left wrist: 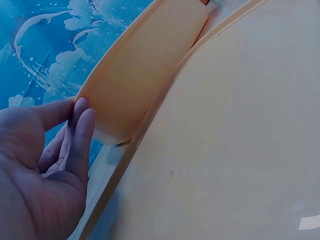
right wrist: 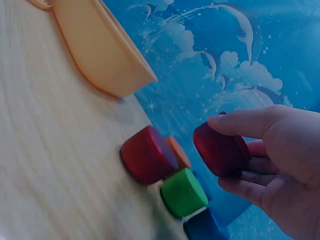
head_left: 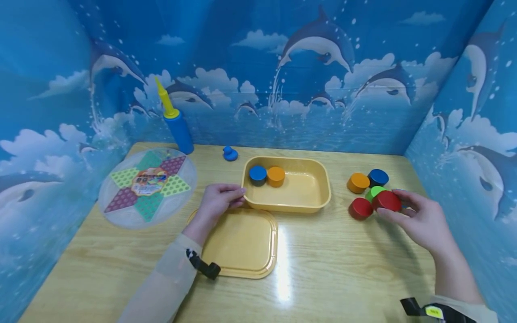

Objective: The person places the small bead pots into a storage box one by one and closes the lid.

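My right hand grips a red cylindrical block between thumb and fingers; the right wrist view shows this block raised off the table. Close by sit another red block, a green block partly covered by the held one, an orange block and a dark blue block. My left hand pinches the left rim of a yellow plastic box, thumb and fingertips at its edge. Inside the box, a blue block and an orange block stand side by side at the left.
A yellow lid lies in front of the box, below my left forearm. To the left are a round star-patterned game board and a blue pump with a yellow nozzle. A small blue duck sits behind the box. Dolphin-print curtains enclose the table.
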Demonstrator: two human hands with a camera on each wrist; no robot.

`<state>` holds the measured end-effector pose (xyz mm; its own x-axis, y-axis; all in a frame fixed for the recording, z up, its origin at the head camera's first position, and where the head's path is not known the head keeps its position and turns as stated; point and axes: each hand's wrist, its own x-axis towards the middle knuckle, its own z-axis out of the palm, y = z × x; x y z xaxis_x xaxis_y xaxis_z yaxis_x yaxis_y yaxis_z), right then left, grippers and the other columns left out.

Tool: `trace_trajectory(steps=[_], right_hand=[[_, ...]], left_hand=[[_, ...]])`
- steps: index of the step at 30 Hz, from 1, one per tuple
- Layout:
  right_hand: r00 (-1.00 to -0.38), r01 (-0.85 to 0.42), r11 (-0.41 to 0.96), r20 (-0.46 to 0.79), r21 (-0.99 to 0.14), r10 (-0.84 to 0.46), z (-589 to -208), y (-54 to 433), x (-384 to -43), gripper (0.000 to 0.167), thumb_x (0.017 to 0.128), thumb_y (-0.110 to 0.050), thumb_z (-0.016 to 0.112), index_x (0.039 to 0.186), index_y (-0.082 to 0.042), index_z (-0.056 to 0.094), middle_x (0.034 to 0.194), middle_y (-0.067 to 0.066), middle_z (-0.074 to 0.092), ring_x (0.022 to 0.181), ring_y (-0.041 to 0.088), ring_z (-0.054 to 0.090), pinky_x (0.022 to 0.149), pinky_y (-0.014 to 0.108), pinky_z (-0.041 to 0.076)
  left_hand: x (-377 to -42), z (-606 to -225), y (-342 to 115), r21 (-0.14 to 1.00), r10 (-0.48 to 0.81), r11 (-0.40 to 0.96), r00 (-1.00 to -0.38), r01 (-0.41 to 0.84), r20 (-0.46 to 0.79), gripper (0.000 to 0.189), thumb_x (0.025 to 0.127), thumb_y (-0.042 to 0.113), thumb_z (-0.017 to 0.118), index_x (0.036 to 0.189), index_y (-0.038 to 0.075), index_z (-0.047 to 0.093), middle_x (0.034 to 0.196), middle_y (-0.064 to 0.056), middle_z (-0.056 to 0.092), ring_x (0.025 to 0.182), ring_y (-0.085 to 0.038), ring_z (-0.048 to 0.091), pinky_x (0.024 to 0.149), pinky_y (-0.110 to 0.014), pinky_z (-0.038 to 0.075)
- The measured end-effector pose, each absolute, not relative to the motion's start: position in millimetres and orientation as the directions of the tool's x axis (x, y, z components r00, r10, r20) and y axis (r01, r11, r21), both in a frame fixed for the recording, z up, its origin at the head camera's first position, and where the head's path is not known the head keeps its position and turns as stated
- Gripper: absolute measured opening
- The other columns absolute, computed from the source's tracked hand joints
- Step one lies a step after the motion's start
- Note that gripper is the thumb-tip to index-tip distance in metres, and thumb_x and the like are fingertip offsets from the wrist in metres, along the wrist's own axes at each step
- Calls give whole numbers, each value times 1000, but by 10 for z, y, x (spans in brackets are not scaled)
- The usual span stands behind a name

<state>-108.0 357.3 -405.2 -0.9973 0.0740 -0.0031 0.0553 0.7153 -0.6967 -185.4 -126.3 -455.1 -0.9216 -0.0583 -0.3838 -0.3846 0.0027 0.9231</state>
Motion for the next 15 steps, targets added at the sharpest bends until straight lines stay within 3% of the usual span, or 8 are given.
trace_trajectory(steps=[2, 4, 10, 15], right_hand=[[-998, 44, 709, 6, -704, 67, -3996, 3528, -1116, 79, 96, -42, 81, 154, 1, 50, 146, 29, 54, 109, 35, 68, 69, 11, 58], [-998, 31, 702, 13, -711, 57, -3940, 3477, -1156, 77, 96, -41, 80, 154, 0, 50, 146, 28, 54, 107, 31, 71, 70, 13, 60], [-998, -10, 684, 46, -729, 35, -3801, 3240, -1316, 77, 95, -41, 81, 154, 0, 51, 146, 26, 56, 118, 44, 64, 74, 8, 56], [-996, -80, 648, 85, -757, -24, -3749, 3006, -1451, 75, 95, -34, 84, 152, 1, 52, 143, 24, 58, 120, 41, 63, 82, 4, 51]], left_hand=[[-1852, -4546, -1267, 922, -56, 4, -921, -386, -385, 23, 97, 13, 80, 117, 3, 77, 108, -17, 75, 93, -25, 76, 83, -32, 66], [-1852, -4538, -1267, 921, -54, 8, -920, -388, -387, 22, 97, 14, 80, 117, 3, 77, 108, -17, 75, 93, -25, 76, 83, -32, 66], [-1861, -4532, -1264, 921, -53, 5, -919, -391, -390, 23, 97, 14, 80, 117, 3, 76, 109, -17, 74, 94, -25, 76, 83, -32, 66], [-1857, -4546, -1265, 918, -56, 6, -917, -396, -395, 23, 97, 13, 80, 118, 3, 76, 109, -17, 74, 94, -25, 76, 83, -32, 66]])
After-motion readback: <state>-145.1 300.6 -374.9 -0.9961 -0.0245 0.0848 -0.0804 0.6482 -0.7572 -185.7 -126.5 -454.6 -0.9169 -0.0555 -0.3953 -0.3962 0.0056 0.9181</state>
